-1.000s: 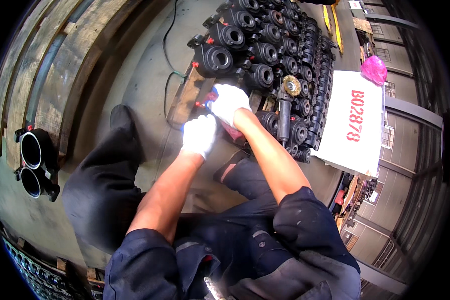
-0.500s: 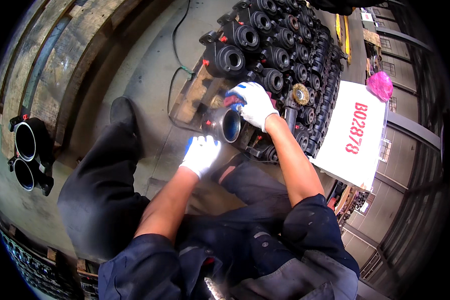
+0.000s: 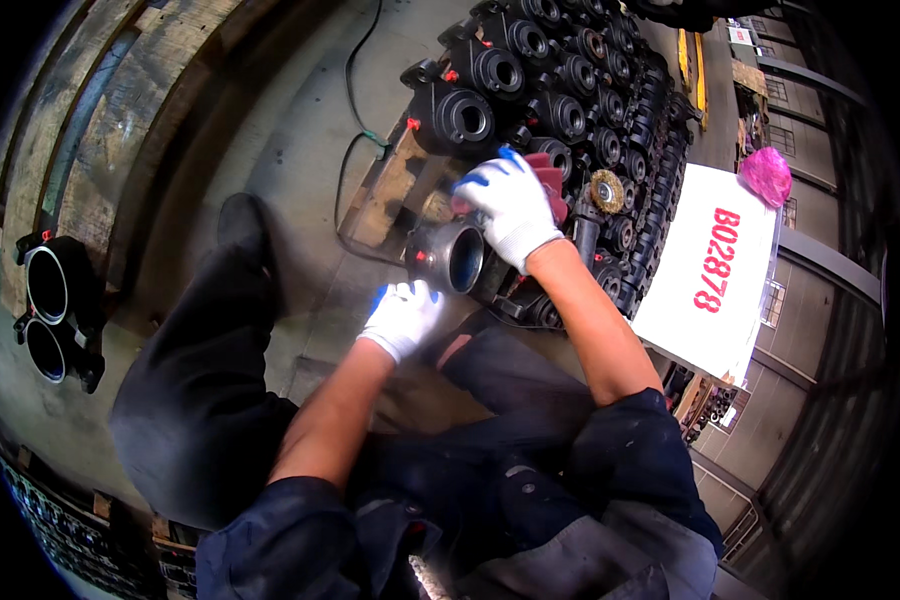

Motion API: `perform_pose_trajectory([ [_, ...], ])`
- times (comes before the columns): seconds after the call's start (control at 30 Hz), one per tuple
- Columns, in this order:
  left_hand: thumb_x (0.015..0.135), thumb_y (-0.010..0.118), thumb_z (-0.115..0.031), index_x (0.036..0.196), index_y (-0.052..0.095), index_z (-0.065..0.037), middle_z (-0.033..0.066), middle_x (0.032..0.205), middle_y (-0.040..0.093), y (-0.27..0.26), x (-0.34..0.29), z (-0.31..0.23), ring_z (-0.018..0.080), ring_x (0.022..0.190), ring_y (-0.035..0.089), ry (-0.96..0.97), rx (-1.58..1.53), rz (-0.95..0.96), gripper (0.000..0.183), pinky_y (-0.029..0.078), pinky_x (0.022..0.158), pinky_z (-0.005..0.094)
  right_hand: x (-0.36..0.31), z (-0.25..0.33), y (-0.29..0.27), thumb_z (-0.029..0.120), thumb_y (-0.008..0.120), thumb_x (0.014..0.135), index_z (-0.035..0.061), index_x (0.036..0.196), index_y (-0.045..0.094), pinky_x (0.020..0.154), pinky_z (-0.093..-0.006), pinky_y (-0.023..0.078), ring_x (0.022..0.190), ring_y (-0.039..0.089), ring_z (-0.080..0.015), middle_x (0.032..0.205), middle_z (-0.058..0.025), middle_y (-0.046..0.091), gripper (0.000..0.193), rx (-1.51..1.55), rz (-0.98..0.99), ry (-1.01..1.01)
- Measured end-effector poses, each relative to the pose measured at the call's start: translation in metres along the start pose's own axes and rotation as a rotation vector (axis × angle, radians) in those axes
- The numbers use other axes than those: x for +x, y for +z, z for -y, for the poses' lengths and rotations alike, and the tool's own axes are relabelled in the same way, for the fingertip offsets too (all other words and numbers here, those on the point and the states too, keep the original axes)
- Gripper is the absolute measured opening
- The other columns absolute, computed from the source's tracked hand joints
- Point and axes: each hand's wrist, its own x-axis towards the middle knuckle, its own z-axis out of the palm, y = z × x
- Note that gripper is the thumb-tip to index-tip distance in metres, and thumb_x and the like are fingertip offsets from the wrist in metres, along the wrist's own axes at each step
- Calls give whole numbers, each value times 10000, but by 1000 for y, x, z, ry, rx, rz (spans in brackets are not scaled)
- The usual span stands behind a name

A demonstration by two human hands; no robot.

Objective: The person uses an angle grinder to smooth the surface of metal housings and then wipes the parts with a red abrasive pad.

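Observation:
A metal cylinder (image 3: 420, 250) with a dark body, a shiny round rim and a small red plug lies on its side in front of me, its bore facing right. My right hand (image 3: 510, 205), in a white glove with blue fingertips, is closed on a maroon cloth or pad (image 3: 551, 182) above the cylinder's rim. Part of that piece sticks out past the hand on both sides. My left hand (image 3: 403, 318), gloved alike, is just below the cylinder with its fingers curled. Whatever its fingers may hold is hidden.
Rows of black cylinder castings (image 3: 467, 118) stand beyond on a wooden pallet (image 3: 388, 190). Among them is a round wire brush (image 3: 606, 190) on a tool. A white board (image 3: 685, 270) bearing a pink bundle (image 3: 766, 178) is at right. Two cylinders (image 3: 48, 285) lie left; a cable (image 3: 340, 190) crosses the floor.
My right hand has shifted slightly right with the maroon piece, more of which now shows. My left hand has dropped slightly away from the cylinder's rim.

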Motion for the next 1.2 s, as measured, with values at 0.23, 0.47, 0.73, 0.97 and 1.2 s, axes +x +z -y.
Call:
perform_pose_trajectory([
  [0.23,915,608,-198,917,627,-168,101,903,583,3,-2,-3,289,782,643,-7,-14,-21,36,508,679,468,12,11,22,115,697,804,173,951,783,999,-407,468,1063,674,-261,997,-65,735,180,-41,364,-162],
  [0.47,917,609,-202,967,642,-173,110,935,584,0,-4,2,297,804,646,19,5,21,66,514,703,473,8,-2,23,107,739,792,166,1040,781,1033,-405,477,1117,646,-305,1082,-78,733,258,325,244,-83],
  [0.73,887,675,-230,1040,638,-150,131,951,610,-13,2,3,332,850,673,-17,-54,120,176,529,764,478,-96,-8,16,188,698,890,179,955,813,910,-427,552,1055,711,-303,1032,-87,781,132,374,212,723],
  [0.97,877,724,-300,996,644,-131,154,967,628,-23,2,9,360,848,683,-57,-24,22,222,536,734,499,-199,33,-31,101,750,871,26,1199,717,949,-334,547,1031,711,-208,1105,-105,747,338,1000,-206,934],
  [1.2,858,798,-453,934,645,-105,136,906,649,-26,-5,16,357,824,675,-109,23,-78,388,541,720,477,-208,38,-59,61,750,919,14,1248,702,954,-292,536,1034,670,-119,1138,-59,738,336,1248,-624,900],
])
